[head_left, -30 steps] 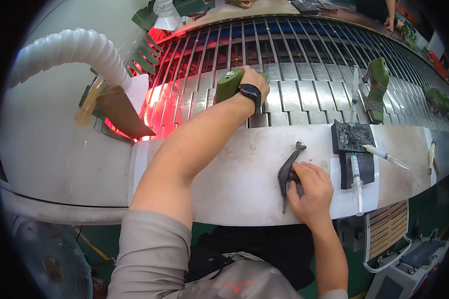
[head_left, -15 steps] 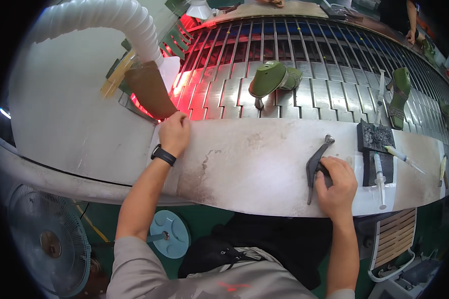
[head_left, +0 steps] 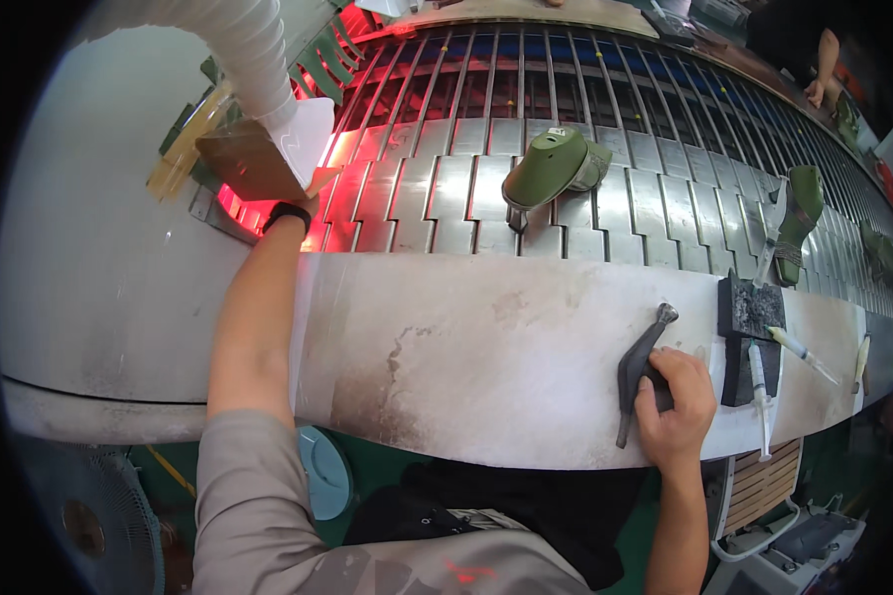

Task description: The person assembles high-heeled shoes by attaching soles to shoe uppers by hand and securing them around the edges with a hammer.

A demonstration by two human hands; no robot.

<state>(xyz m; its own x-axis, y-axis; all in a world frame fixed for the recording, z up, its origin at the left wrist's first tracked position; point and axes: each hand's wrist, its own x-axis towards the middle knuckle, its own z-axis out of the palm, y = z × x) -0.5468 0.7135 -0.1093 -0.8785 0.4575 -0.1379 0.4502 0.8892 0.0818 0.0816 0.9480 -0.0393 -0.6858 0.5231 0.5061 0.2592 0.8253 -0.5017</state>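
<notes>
Here, a slender, bent, dark grey piece with a shiny rounded metal end [head_left: 633,382] is laid on the pale, brown-stained worktop [head_left: 476,357]. Its long axis is slanted from the near edge up to the right—the metal end is pointed toward the ribbed, slatted steel conveyor [head_left: 456,188]. Its dark side part is held between the thumb and forefinger of the right hand [head_left: 680,407], the other fingers being curled. The left hand [head_left: 306,207] is mostly hidden by a stiff brown flap [head_left: 253,164], so its grip cannot be told. On the conveyor, a glossy green heeled shoe [head_left: 546,171] is seen (its small white label cannot be read).
</notes>
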